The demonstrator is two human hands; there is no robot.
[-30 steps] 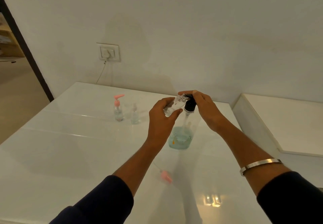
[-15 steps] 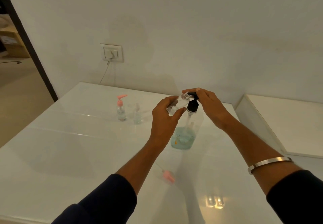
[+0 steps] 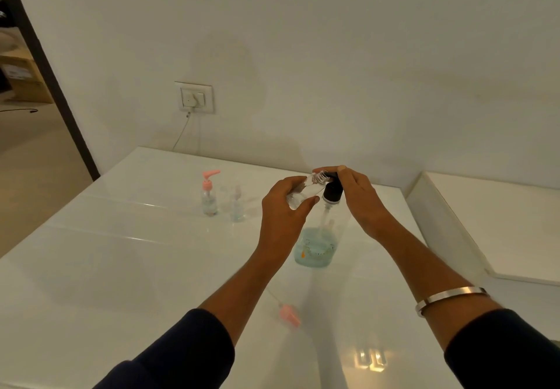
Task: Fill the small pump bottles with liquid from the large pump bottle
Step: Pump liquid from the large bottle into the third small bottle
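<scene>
At table (image 3: 121, 267) centre: large pump bottle (image 3: 316, 246), upright; right hand (image 3: 356, 197) curled over its black pump head (image 3: 332, 191); left hand (image 3: 285, 209) gripping small bottle (image 3: 303, 191), tilted, mouth at spout; advisably press slowly, mouth kept beneath nozzle.

The one camera sat on my head, looking forward and down over the white table (image 3: 121, 267) toward the wall (image 3: 333, 55). My hands seemed fairly close.
</scene>
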